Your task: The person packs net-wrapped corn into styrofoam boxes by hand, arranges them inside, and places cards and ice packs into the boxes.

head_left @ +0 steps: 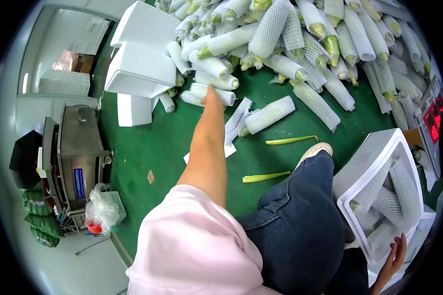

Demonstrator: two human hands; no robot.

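My left hand [212,97] reaches far forward from a pink sleeve. It is closed around a pale vegetable stalk in a white foam net sleeve [225,96] at the near edge of a large pile; part of the fingers is hidden. Just beyond it lies another net-sleeved stalk [216,80]. At the lower right, my right hand [396,253] is open with its fingers apart, beside the rim of a white foam box [348,199]. Several net-sleeved stalks [404,189] lie inside that box.
The big pile of net-sleeved stalks [268,29] spreads over the green floor [133,147]. White foam boxes [140,69] stand left of it. Loose green leaf strips [266,177] lie near my shoe [316,152]. A scale with red digits [433,118] is at right, a metal cart [79,152] at left.
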